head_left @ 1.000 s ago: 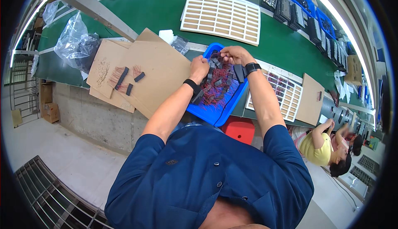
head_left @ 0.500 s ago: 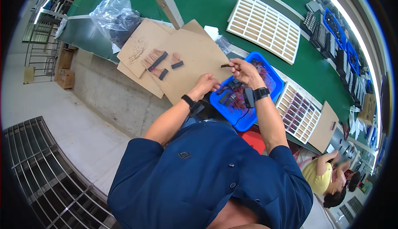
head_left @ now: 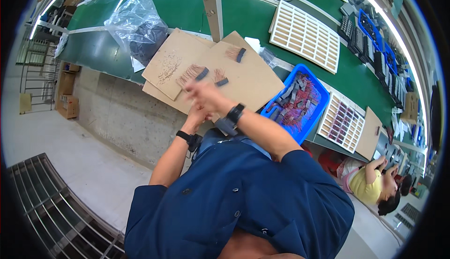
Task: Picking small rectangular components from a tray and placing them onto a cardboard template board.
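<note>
My right hand (head_left: 209,96) reaches across to the left, over the near edge of the cardboard sheet (head_left: 262,78). It is smeared by motion, so what it holds, if anything, does not show. Just below it, my left hand (head_left: 198,114) is close against it or touching, its fingers partly hidden. Beyond the hands, on the cardboard, lie dark connector strips with thin reddish wires: one strip (head_left: 202,74) right by my right fingers, a smaller strip (head_left: 222,82) to its right, and another strip (head_left: 241,55) farther back.
To the right stands a blue tray (head_left: 308,135) full of wired dark pieces. Beside it is a partly filled white grid tray (head_left: 323,127); another white grid tray (head_left: 307,36) lies on the green bench (head_left: 248,13). A clear plastic bag (head_left: 136,22) and a metal post (head_left: 212,10) stand behind.
My right hand has left the blue tray and swung left to my left hand. A wired strip now lies on the far cardboard where none lay before. The view has shifted.
</note>
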Available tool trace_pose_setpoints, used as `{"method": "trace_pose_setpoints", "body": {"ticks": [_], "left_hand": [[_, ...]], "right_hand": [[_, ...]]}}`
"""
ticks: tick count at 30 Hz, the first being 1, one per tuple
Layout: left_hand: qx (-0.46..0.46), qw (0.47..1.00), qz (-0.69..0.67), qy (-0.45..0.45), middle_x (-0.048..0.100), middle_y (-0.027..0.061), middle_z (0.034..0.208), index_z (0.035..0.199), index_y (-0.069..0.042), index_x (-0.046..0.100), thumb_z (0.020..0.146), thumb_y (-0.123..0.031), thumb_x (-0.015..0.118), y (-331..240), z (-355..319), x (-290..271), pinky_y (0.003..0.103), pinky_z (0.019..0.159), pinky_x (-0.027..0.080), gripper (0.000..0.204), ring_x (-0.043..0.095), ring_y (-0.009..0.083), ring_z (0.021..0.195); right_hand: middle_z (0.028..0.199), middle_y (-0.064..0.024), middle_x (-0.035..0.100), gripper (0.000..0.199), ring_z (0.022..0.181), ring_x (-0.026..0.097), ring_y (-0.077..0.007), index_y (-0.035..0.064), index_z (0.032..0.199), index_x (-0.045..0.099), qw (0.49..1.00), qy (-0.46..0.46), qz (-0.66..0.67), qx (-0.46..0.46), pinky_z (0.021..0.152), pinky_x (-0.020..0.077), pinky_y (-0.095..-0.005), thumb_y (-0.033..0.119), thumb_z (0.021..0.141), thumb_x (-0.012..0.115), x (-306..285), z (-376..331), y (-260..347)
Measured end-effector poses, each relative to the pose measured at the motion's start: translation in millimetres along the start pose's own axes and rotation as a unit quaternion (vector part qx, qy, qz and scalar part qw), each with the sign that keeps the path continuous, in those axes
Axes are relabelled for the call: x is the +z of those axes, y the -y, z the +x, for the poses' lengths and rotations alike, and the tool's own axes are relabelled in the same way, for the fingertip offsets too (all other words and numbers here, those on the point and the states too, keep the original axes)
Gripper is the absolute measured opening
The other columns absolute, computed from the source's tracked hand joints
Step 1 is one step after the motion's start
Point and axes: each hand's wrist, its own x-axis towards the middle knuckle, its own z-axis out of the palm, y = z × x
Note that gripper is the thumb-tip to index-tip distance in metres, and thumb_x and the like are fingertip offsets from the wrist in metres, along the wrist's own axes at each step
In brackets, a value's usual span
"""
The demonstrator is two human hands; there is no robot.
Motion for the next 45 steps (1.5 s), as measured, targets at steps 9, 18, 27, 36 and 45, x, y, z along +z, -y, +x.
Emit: {"method": "trace_pose_setpoints", "body": {"ticks": [9, 18, 27, 36, 45], "left_hand": [[0.025, 0.998, -0.046, 0.029, 0.068, 0.0051, 0.082, 0.092, 0.0, 0.062, 0.091, -0.008, 0.057, 11.0, -1.3, -39.2, 0.023, 0.055, 0.048, 0.009, 0.061, 0.009, 0.067], [0.004, 0.996, 0.079, 0.032, 0.07, 0.0059, 0.084, 0.094, 0.001, 0.061, 0.092, -0.01, 0.059, 44.1, -14.7, -46.4, 0.023, 0.058, 0.049, 0.011, 0.062, 0.0095, 0.068], [0.009, 0.993, 0.113, 0.036, 0.071, 0.0064, 0.084, 0.095, 0.0, 0.061, 0.092, -0.013, 0.061, 39.5, -1.6, -40.8, 0.021, 0.056, 0.047, 0.013, 0.061, 0.0086, 0.066], [0.037, 0.983, 0.176, 0.029, 0.066, 0.002, 0.076, 0.091, -0.002, 0.061, 0.092, -0.015, 0.061, 29.4, -2.1, 7.1, 0.023, 0.057, 0.045, 0.013, 0.058, 0.0075, 0.065], [0.267, 0.913, 0.287, 0.111, 0.07, 0.0104, 0.084, 0.093, 0.0, 0.067, 0.092, -0.023, 0.062, -47.9, 75.6, 205.6, 0.03, 0.072, 0.052, 0.023, 0.067, 0.0185, 0.077]], "right_hand": [[0.101, -0.0242, 0.068, 0.044, 0.096, 0.068, -0.0348, -0.0026, 0.119, 0.062, 0.754, -0.315, -0.548, -0.177, 0.084, 0.0531, -0.0418, 0.018, 0.08, 0.066, -100.3, 24.9, 34.3], [0.109, -0.0296, 0.064, 0.064, 0.103, 0.062, -0.0443, 0.0016, 0.124, 0.051, 0.722, -0.301, -0.603, -0.155, 0.089, 0.0496, -0.0502, 0.021, 0.067, 0.072, -222.4, 43.4, 53.2], [0.105, -0.0272, 0.067, 0.051, 0.103, 0.064, -0.0428, 0.0035, 0.126, 0.059, 0.747, -0.408, -0.51, -0.121, 0.091, 0.051, -0.0473, 0.024, 0.08, 0.066, -197.8, -13.4, 55.8], [0.09, -0.0203, 0.072, 0.024, 0.086, 0.07, -0.0372, 0.0059, 0.097, 0.074, 0.587, -0.571, -0.562, -0.121, 0.077, 0.0557, -0.042, 0.023, 0.09, 0.059, -346.1, -206.6, 64.6], [0.081, -0.0213, 0.071, 0.023, 0.076, 0.072, -0.03, 0.0035, 0.088, 0.076, 0.719, -0.533, -0.445, 0.005, 0.073, 0.0552, -0.0384, 0.025, 0.082, 0.07, -372.5, -223.1, 41.9]]}}
